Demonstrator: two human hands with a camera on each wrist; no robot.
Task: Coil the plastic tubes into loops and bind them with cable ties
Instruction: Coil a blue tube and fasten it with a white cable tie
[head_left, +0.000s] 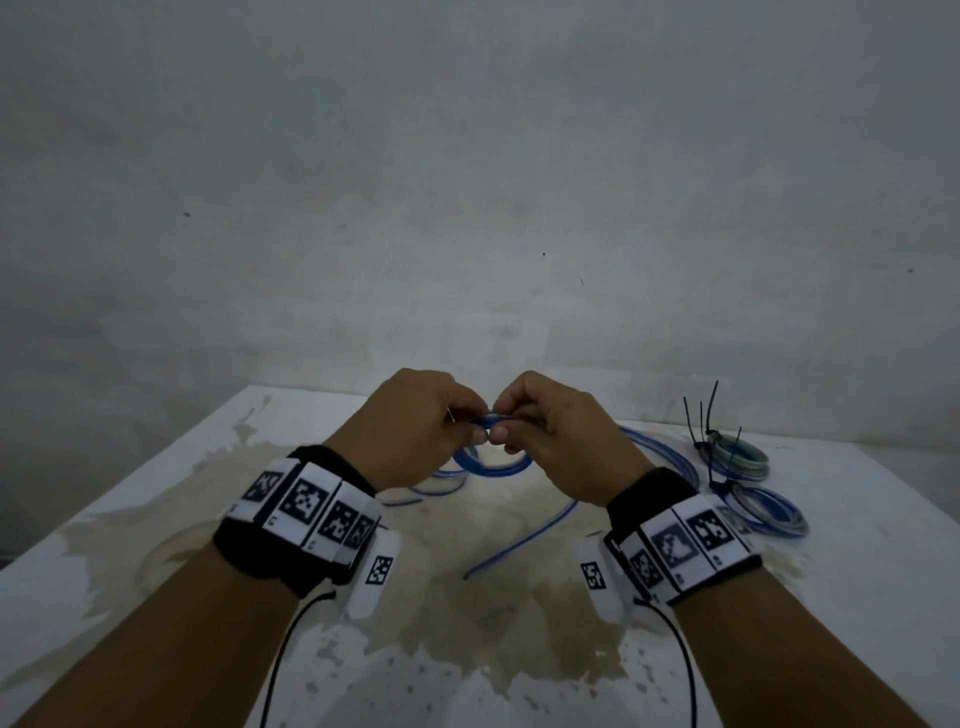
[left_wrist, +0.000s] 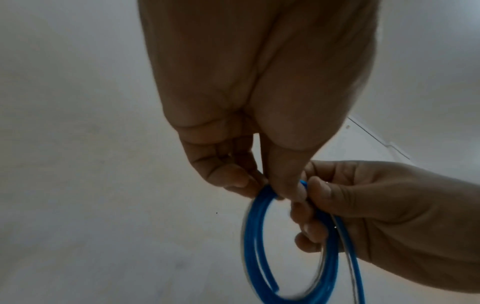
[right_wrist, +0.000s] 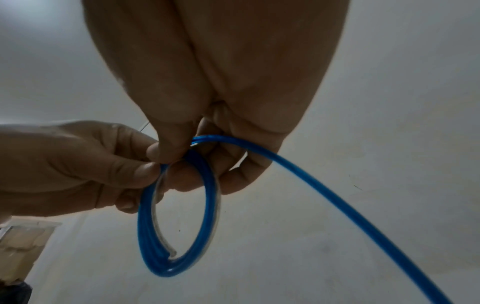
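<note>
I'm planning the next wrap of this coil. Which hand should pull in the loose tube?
Probably the right hand. The free run of blue tube leaves the coil past its fingers and trails across the table on that side. The left hand pinches the coil's top, so it suits steadying.

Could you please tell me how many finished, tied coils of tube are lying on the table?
2, both at the table's right side: one farther back, one nearer. Others may be out of view.

Both forearms raised over table, wrists close together. Left hand (head_left: 415, 421) and right hand (head_left: 558, 423) meet fingertip to fingertip, fingers curled, each pinching the blue tube (left_wrist: 255, 242).
</note>
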